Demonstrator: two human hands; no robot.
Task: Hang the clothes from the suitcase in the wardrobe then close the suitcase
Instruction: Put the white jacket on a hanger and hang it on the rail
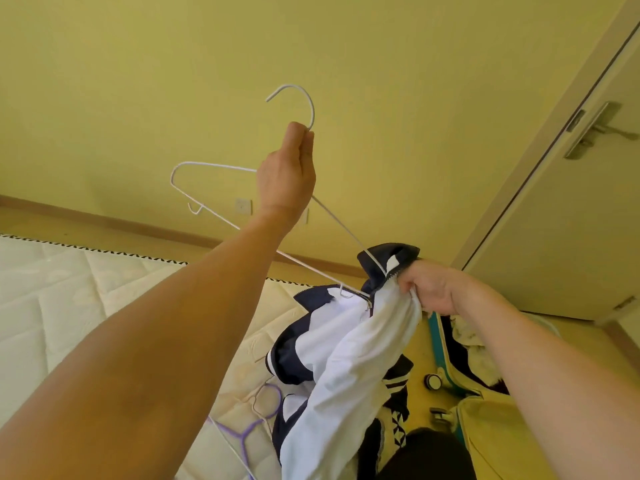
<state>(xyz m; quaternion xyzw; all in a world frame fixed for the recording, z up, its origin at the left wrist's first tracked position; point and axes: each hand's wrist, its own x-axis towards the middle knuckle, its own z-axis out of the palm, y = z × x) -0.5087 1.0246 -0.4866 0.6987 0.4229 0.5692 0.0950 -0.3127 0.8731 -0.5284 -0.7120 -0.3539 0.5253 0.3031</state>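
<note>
both hands are busy: the left hand (289, 168) pinches the white hanger (214, 188) by its neck, the right hand (427, 289) grips the navy-and-white jacket (346, 344) at its collar over the mattress (69, 299). mid-threading; next, seat the other shoulder, beside the open suitcase (446, 368).

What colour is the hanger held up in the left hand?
White, seen clearly in the head view: the hanger in the left hand.

We are seeing a quilted cream mattress (62, 299) carrying a purple hanger (258, 429) and a thin white wire one (228, 441), while the yellow floor (424, 362) is bearing an open teal suitcase (441, 355) of clothes.
</note>
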